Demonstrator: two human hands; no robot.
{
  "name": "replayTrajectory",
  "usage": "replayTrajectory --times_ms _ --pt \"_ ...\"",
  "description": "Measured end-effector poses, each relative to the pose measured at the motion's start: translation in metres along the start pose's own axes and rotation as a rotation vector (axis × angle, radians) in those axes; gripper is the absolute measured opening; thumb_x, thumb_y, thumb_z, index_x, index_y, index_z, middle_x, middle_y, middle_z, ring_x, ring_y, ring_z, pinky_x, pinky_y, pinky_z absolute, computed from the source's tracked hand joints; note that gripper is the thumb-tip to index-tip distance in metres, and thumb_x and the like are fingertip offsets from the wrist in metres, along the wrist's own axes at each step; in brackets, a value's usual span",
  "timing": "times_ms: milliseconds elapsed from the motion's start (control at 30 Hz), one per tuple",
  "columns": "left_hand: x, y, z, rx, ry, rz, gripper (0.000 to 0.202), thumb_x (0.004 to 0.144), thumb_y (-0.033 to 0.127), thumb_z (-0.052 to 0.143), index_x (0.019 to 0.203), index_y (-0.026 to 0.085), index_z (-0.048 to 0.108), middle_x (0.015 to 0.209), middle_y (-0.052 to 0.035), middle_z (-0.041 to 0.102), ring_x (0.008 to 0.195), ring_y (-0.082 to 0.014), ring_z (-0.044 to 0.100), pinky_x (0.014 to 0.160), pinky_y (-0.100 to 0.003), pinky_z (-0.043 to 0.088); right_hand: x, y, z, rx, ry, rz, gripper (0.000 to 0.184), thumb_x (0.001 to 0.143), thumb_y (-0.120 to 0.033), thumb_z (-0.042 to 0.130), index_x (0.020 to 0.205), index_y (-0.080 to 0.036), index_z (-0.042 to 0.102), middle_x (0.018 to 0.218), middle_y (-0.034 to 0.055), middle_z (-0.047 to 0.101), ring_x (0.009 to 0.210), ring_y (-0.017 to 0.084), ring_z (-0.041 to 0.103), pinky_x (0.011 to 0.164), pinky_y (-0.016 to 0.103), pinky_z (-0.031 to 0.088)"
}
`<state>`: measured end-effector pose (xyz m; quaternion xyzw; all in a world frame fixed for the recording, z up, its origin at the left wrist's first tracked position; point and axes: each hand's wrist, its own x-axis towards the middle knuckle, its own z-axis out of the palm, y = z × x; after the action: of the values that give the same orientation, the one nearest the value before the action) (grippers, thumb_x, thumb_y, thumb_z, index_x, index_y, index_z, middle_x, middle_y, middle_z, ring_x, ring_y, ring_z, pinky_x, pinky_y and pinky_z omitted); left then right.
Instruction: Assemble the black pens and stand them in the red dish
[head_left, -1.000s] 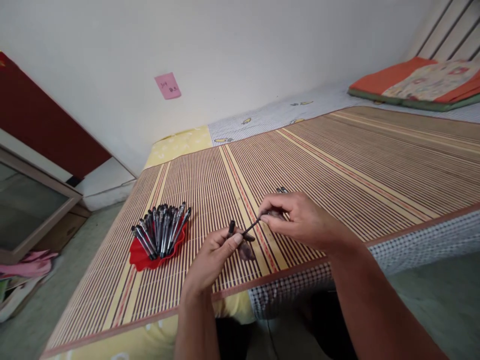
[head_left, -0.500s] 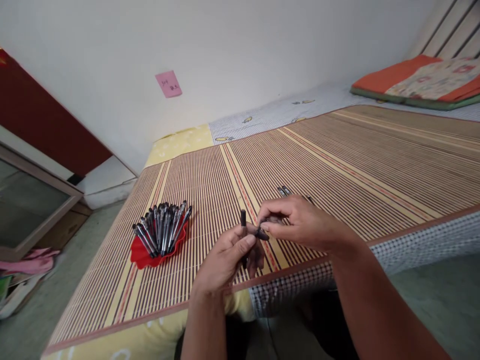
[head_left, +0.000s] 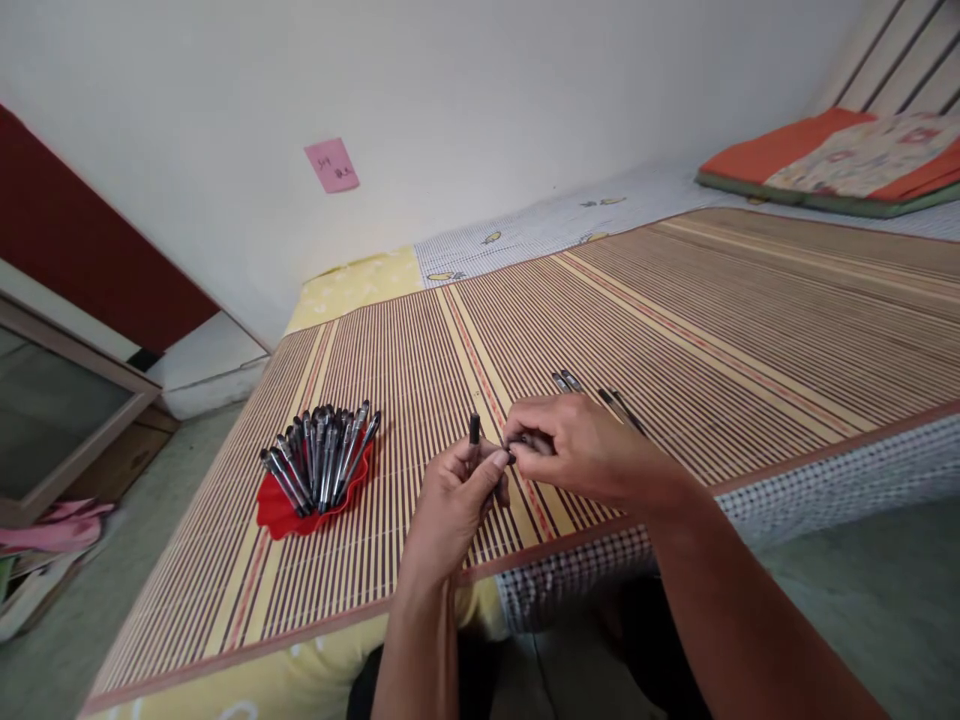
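My left hand [head_left: 452,500] is closed around a black pen [head_left: 475,430], whose dark end stands up between the fingers. Close beside its thumb, my right hand [head_left: 581,450] is closed in a pinch. Its fingertips meet the left thumb at a small dark piece, mostly hidden by the fingers. To the left, a red dish [head_left: 279,522] with a wavy rim holds a heap of clear-barrelled pens [head_left: 324,460] with black caps. Just past the right hand, two pens [head_left: 568,381] lie side by side, and more dark pens [head_left: 621,410] lie partly behind the wrist.
A striped bamboo mat [head_left: 405,370] covers the bed, its front edge close to my forearms. Folded orange and floral bedding [head_left: 832,160] lies at the far right. A pink note [head_left: 332,165] is stuck on the wall. At the left stands a framed glass panel [head_left: 60,410].
Both hands have shifted slightly left. The right fingers have closed in on the left thumb, covering most of the dark piece that stuck out there. More of the pens behind the right wrist now shows.
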<state>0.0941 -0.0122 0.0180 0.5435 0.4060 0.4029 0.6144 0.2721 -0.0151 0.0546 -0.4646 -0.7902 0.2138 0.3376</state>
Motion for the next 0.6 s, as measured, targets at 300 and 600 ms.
replayTrajectory --times_ms 300,600 --pt "-0.003 0.006 0.006 0.188 0.040 0.221 0.021 0.091 0.032 0.062 0.076 0.018 0.061 0.067 0.0037 0.053 0.064 -0.0105 0.049 0.061 -0.022 0.039 0.001 -0.001 0.011 -0.157 0.091 -0.058 0.009 0.077 -0.010 0.054 0.074 -0.018 0.056 0.073 -0.0011 0.059 0.065 0.012 0.050 0.061 0.026 0.033" --pt "-0.009 0.009 -0.005 0.265 0.134 0.217 0.019 0.091 0.030 0.062 0.076 0.019 0.058 0.066 0.0036 0.052 0.064 -0.0116 0.050 0.061 -0.023 0.040 -0.004 0.007 -0.009 -0.114 0.317 0.026 0.009 0.086 -0.015 0.057 0.082 -0.018 0.064 0.074 0.0009 0.064 0.066 0.013 0.055 0.062 0.027 0.038"
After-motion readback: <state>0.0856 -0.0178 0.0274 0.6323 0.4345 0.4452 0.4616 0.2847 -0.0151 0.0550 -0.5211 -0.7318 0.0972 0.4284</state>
